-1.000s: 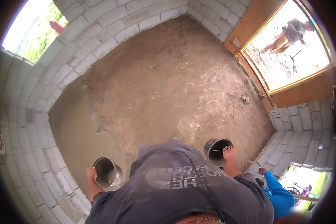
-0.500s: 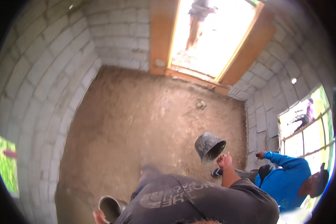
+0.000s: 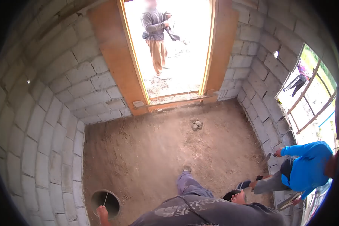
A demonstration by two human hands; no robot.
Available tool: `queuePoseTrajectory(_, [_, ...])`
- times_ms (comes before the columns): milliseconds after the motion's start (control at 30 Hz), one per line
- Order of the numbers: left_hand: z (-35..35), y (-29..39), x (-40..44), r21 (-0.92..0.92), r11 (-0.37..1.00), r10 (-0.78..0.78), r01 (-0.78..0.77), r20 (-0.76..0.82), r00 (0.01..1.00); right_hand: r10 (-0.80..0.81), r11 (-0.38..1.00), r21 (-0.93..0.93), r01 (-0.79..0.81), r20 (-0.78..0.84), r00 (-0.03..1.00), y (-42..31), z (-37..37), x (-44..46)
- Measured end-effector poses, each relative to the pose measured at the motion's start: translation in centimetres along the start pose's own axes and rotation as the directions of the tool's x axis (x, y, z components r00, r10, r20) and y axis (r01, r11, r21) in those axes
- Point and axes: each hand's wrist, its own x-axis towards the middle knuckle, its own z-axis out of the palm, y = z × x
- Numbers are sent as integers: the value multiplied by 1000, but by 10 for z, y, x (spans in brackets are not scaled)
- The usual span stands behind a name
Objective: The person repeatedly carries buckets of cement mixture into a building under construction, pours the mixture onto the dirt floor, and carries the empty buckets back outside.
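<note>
At the lower left, my left hand is closed on the wire handle of a grey bucket; the inside of that bucket looks empty. My right hand is closed at a second, dark bucket, low in the view and right of my shirt. My body hides most of that bucket, and its handle cannot be made out. One of my feet is forward on the brown dirt floor.
A person in blue stands at the right, holding a trowel. Another person stands outside the doorway. Small stones lie on the floor. Block walls surround the room, with a barred window at right.
The view has turned right towards the doorway. The right bucket, tilted earlier, now hangs low beside my body. The person in blue shows more fully.
</note>
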Motion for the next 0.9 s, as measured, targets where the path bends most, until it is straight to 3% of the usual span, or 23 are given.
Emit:
queuePoseTrajectory(100, [-26, 64, 56, -76, 990, 113, -118, -62, 992, 49, 998, 41, -42, -184, 982, -12, 31, -4])
queuePoseTrajectory(167, [-38, 110, 88, -21, 984, 169, -174, -154, 973, 101, 995, 40, -94, -244, 965, -27, 78, -26])
queuePoseTrajectory(300, [-75, 199, 109, 28, 975, 223, -221, -136, 965, 67, 989, 112, -98, 249, 966, -56, 179, -2])
queuePoseTrajectory(367, [-66, 221, 130, 11, 977, 212, -212, -109, 971, -1, 995, 93, -22, 232, 973, -82, 246, -2])
queuePoseTrajectory(400, [-62, 229, 135, 4, 978, 206, -206, -91, 974, -20, 995, 100, -11, 300, 954, -97, 271, -4])
queuePoseTrajectory(500, [-48, 263, 154, 111, 987, 121, -119, -12, 993, -59, 992, 127, 14, 361, 931, -140, 346, -29])
queuePoseTrajectory(600, [-11, 255, 197, 242, 923, 294, -299, 57, 954, -128, 981, 184, 57, 401, 907, -164, 403, -62])
queuePoseTrajectory(700, [6, 297, 230, 195, 944, 237, -267, 161, 958, -209, 955, 282, 88, 432, 878, -178, 449, -77])
queuePoseTrajectory(800, [14, 379, 259, 150, 941, 256, -304, 274, 927, -239, 943, 314, 108, 418, 876, -180, 479, -77])
queuePoseTrajectory(867, [26, 447, 278, -147, 988, 29, 39, 430, 902, -251, 944, 299, 135, 390, 886, -178, 489, -74])
queuePoseTrajectory(900, [58, 463, 304, -173, 984, 106, -36, 414, 904, -229, 953, 276, 127, 377, 897, -177, 496, -75])
